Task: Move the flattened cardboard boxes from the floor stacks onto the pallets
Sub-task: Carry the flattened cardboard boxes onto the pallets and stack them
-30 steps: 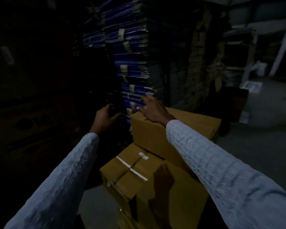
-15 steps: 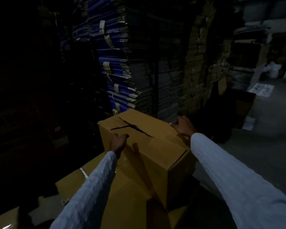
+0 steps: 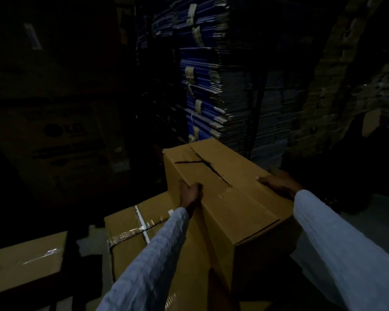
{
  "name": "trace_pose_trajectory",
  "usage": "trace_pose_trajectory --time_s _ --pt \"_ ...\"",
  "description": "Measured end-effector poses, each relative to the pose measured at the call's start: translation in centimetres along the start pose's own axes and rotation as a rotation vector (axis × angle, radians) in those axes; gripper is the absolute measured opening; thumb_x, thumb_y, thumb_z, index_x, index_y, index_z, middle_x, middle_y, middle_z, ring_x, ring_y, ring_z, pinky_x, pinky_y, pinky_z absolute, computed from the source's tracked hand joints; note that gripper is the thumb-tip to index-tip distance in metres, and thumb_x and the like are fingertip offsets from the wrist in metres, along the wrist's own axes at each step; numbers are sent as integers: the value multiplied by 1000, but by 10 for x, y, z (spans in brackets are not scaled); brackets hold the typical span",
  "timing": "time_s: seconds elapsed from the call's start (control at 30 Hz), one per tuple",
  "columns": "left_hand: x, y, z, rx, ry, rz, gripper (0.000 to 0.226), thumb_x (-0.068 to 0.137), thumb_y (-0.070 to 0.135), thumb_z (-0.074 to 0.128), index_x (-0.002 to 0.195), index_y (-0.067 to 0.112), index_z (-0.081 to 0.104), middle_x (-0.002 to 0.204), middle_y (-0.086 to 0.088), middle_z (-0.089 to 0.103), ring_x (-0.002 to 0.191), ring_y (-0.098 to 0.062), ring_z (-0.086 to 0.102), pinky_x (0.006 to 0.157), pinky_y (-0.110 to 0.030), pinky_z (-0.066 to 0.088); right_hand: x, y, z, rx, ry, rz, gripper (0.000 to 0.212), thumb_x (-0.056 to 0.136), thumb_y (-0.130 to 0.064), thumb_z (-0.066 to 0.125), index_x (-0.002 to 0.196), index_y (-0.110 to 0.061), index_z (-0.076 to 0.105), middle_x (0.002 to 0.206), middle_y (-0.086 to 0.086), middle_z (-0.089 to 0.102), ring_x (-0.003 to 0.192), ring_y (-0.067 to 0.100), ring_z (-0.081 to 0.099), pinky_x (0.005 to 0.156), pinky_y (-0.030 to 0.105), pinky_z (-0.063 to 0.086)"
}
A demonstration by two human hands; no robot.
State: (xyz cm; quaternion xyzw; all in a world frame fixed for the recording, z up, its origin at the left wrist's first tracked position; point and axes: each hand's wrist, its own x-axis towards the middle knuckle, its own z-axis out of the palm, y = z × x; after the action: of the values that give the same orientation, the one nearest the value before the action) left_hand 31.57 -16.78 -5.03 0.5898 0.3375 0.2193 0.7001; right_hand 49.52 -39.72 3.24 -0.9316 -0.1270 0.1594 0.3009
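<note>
Your left hand (image 3: 190, 194) grips the near-left top edge of the brown cardboard box (image 3: 229, 198), fingers curled over it. The box sits between your hands, atop a taped carton (image 3: 130, 232). Your right hand (image 3: 279, 182) clasps its far-right edge, below the blue flattened-box stack (image 3: 211, 86).

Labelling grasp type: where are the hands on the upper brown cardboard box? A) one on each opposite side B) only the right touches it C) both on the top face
A: the left hand and right hand grip opposite sides of the upper brown cardboard box.
</note>
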Motion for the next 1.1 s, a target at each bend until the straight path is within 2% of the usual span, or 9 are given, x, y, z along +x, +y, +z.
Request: trace_pose_trajectory --time_s 0.17,0.3,0.4,0.5,0.57,0.7,0.83,0.97,1.1 --pt "-18 13 -24 -155 18 15 44 99 8 58 137 18 38 108 -7 64 89 -25 64 74 -40 57 -14 -37 19 103 -54 -25 99 88 -56 71 160 -12 19 159 16 35 137 38 44 107 46 43" --pt "-19 30 -71 -209 78 64 42 99 6 57 137 19 44 114 -11 66 95 -29 67 83 -47 59 -28 -79 44 234 -74 -128 104 83 -57 75 160 -15 19 155 15 41 123 31 55 96 41 51" --pt "-19 50 -126 -232 136 113 52 99 8 59 148 18 44 128 -15 65 103 -29 68 75 -39 60 -43 -132 68 414 -123 -222 105 87 -41 79 162 -16 10 159 13 34 104 18 62 82 33 56" --pt "-35 78 -192 -255 190 182 56 99 8 58 152 19 42 134 -14 62 109 -29 66 81 -39 58 -60 -194 93 505 -220 -304 103 75 -41 90 156 -19 30 145 7 49 118 24 61 96 44 57" --pt "-52 96 -245 -258 222 229 59 100 4 57 155 18 39 135 -12 60 105 -24 65 77 -36 57 -62 -232 122 484 -286 -349 107 64 -56 92 151 -21 40 143 5 53 116 24 63 96 46 57" --pt "-96 126 -362 -244 344 290 61 100 -5 54 155 14 40 127 -14 60 95 -19 64 60 -24 57 -141 -322 180 524 -385 -466 80 81 -38 84 146 -14 45 139 4 54 115 23 62 85 34 59" --pt "-168 131 -502 -209 519 338 57 100 -11 51 153 5 39 125 -18 57 91 -18 62 64 -21 59 -243 -397 267 612 -532 -497 73 83 -38 81 143 -21 42 135 -2 38 121 20 45 84 32 56" --pt "-263 109 -653 -258 655 348 65 96 -13 51 156 9 40 135 -20 57 100 -25 62 79 -34 58 -365 -460 377 619 -687 -546 68 86 -35 80 138 -24 37 141 1 34 118 19 44 70 28 55" --pt "-380 92 -780 -206 814 364 57 95 -12 53 148 7 46 122 -13 61 95 -23 64 63 -25 61 -490 -516 493 674 -851 -516 51 88 -29 78 122 -26 40 147 5 40 102 11 50 75 31 58"
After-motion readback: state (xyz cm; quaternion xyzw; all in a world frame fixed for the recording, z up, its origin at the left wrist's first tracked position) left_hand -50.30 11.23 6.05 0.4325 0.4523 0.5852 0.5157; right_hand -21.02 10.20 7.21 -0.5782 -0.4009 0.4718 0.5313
